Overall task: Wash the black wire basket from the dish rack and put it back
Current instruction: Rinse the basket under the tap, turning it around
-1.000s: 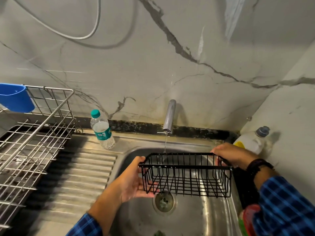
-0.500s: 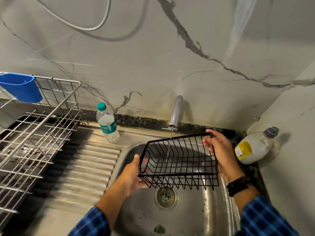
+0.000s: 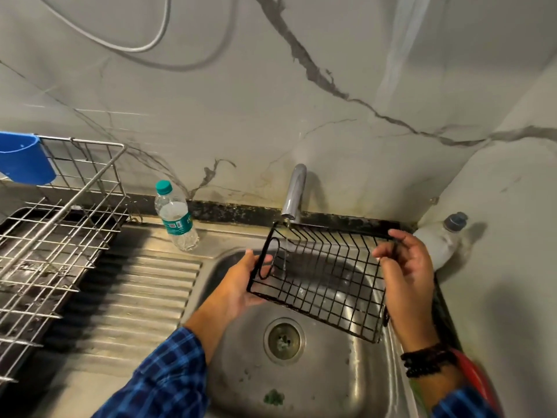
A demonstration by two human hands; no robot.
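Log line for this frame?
step: rinse | black wire basket: tilted under running faucet, over sink | left hand: holds left end | right hand: holds right end | dish rack: basket not yet back

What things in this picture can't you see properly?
- Blue cup: head view, cut by the left edge.
- Dish rack: head view, cut by the left edge too.
- White bottle: head view, partly behind the right hand.
- Red thing: head view, mostly behind the right wrist; unidentifiable.

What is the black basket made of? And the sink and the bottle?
The basket: probably metal wire with a black coating; thin stiff rods, slightly glossy. The sink: looks like stainless steel; grey, brushed, shiny reflections. The bottle: clear plastic, see-through with a green cap.
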